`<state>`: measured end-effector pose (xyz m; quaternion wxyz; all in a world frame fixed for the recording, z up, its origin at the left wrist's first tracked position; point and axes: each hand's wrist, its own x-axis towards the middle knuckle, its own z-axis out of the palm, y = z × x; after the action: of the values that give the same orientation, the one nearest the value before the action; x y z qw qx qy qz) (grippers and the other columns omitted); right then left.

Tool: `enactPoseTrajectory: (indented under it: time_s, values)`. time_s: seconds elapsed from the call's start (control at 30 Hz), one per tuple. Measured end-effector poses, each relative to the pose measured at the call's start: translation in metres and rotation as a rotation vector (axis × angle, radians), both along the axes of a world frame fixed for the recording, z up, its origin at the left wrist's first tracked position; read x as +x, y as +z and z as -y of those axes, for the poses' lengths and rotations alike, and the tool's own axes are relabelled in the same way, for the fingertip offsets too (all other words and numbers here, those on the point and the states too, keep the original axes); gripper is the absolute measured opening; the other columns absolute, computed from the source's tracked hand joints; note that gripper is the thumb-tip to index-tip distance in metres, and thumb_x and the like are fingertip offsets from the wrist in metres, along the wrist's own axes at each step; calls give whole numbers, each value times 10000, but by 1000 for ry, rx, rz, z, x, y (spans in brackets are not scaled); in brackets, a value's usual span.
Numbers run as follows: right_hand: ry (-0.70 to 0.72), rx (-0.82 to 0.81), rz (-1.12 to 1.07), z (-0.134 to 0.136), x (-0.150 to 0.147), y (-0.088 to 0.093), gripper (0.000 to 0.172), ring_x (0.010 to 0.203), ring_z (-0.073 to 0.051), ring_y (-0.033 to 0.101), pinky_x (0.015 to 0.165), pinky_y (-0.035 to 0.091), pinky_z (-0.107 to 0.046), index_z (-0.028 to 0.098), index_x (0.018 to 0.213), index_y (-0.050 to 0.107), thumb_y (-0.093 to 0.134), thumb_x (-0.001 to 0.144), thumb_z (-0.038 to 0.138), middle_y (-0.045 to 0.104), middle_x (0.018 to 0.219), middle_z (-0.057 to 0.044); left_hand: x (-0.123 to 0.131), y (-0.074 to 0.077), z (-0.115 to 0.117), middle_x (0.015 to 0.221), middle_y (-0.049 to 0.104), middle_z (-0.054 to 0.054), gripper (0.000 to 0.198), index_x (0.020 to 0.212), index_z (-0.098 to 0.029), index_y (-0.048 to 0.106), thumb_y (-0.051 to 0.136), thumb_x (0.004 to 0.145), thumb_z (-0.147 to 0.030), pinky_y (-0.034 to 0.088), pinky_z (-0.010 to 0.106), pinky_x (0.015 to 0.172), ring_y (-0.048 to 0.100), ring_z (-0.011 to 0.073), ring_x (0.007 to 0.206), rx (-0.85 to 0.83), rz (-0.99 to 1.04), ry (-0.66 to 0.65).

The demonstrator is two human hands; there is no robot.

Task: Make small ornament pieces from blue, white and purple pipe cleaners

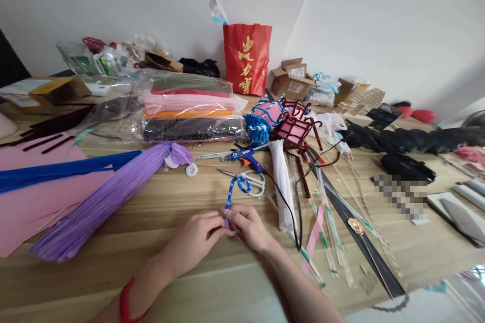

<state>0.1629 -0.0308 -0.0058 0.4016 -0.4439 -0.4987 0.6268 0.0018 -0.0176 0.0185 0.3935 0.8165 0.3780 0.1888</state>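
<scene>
My left hand (pixel 195 243) and my right hand (pixel 248 227) meet at the fingertips over the wooden table (pixel 197 282). Together they pinch the lower end of a twisted blue and purple pipe-cleaner braid (pixel 234 190), which rises from my fingers and curls over at the top. Just behind the braid lie white-handled scissors (pixel 252 180). A blue glue gun (pixel 246 156) rests a little farther back, with its black cord running toward me on the right.
A purple pipe-cleaner bundle (pixel 102 202), a blue bundle (pixel 56 170) and pink paper (pixel 34 197) lie left. Bagged coloured pipe cleaners (pixel 189 111) and a red bag (pixel 247 58) stand behind. Woven pink lanterns (pixel 282 121), white sticks (pixel 281 181) and black items (pixel 409 139) fill the right.
</scene>
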Motion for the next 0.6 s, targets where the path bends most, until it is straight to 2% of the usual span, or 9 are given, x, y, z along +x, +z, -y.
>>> enactPoseTrajectory:
  time_s: [0.1,0.2,0.27,0.33,0.43,0.6]
  values:
    - [-29,144,245,-1,2,1,413,423,-74,337,422,253,-204,180,559,423,447,862,461,374,462,59,-1,-1,2,826,659,27,149,802,-194,606,473,865,-216,402,280,694,594,189,790,184,-178,-12]
    - [-106,376,487,-1,3,4,395,502,-85,362,501,287,-211,180,552,415,439,877,404,382,523,46,0,-2,4,821,682,33,126,869,-198,585,459,873,-185,404,290,662,620,204,769,244,-299,-23]
    - [-119,457,551,0,3,6,366,534,-92,396,539,310,-213,176,579,455,439,882,380,425,554,35,0,-2,5,824,688,38,105,880,-198,573,469,877,-205,406,295,651,630,213,769,252,-334,-20]
    - [-112,453,542,0,2,7,333,558,-99,433,558,335,-211,169,635,519,443,884,377,480,585,20,0,-2,5,847,690,42,75,892,-197,562,502,867,-235,408,298,652,635,220,785,248,-340,-5]
    - [-78,355,450,-1,3,6,323,566,-103,462,551,365,-207,152,731,600,454,880,399,538,626,3,-2,-2,3,866,683,20,62,894,-211,544,533,853,-256,404,283,646,635,206,786,225,-306,15]
    - [37,158,241,-2,7,5,375,407,-72,412,394,322,-183,132,940,645,454,876,448,514,545,28,-6,1,-1,886,657,-9,146,895,-238,526,556,830,-364,402,258,635,616,188,798,184,-245,54]
